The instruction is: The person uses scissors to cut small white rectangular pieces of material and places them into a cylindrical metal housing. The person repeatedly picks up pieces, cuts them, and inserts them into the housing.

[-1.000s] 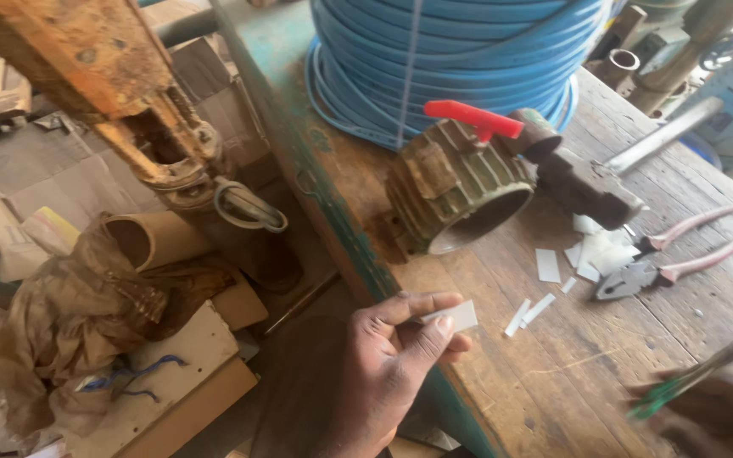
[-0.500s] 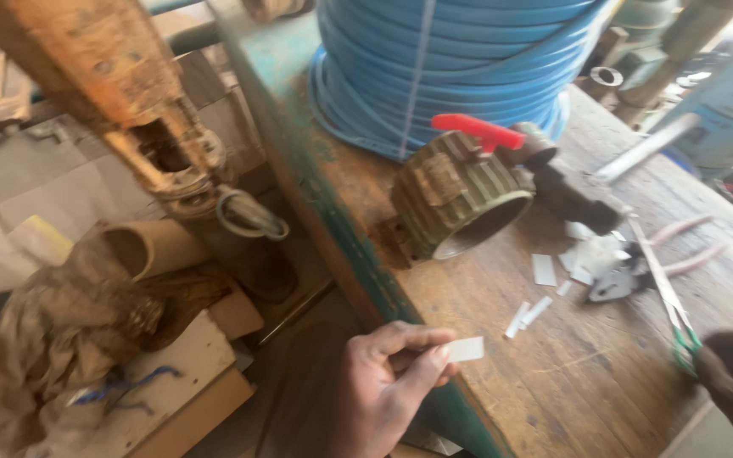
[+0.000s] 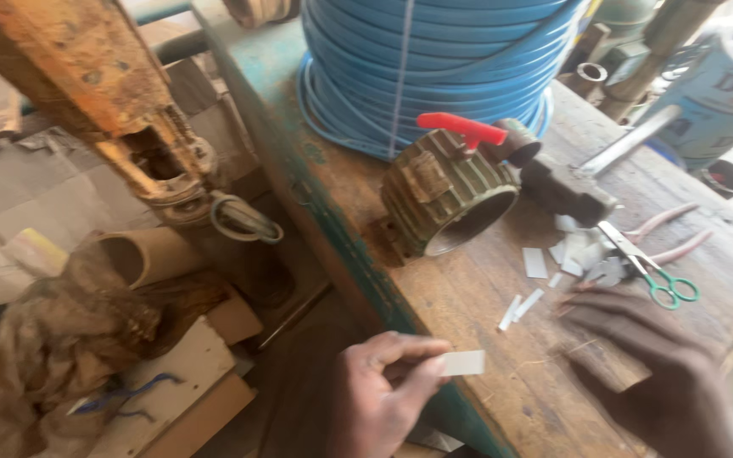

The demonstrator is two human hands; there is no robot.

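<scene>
**A:** You're at a worn wooden workbench [image 3: 502,305] with a green-painted edge, in a cluttered workshop. A big coil of blue hose [image 3: 434,59] stands at the back of the bench, and a ribbed metal motor casing [image 3: 447,199] lies on its side in front of it, open end toward you.

**B:** And your hands?

**A:** Your left hand [image 3: 379,399] is low at the bench's near edge. Its thumb and fingers are pinched together on a small white paper strip [image 3: 461,363], which sticks out to the right, just over the bench edge. Your right hand [image 3: 651,373] rests on the bench top with fingers spread flat and nothing in it. Its fingertips lie near the loose white paper scraps [image 3: 545,267] scattered on the wood; it's blurred, so I can't tell whether it touches one.

**B:** What's beside that hand?

**A:** Green-handled scissors [image 3: 651,267] lie just beyond your fingertips, blades pointing away from you. Pink-handled pliers [image 3: 676,233] lie partly under them. A red lever handle [image 3: 461,127] shows above the casing, next to a dark metal fitting [image 3: 566,191].

**B:** Off the bench?

**A:** To your left, a rusty orange machine arm [image 3: 86,85] hangs over a cardboard tube [image 3: 142,254], crumpled brown rags [image 3: 53,339] and boards on the floor.
</scene>
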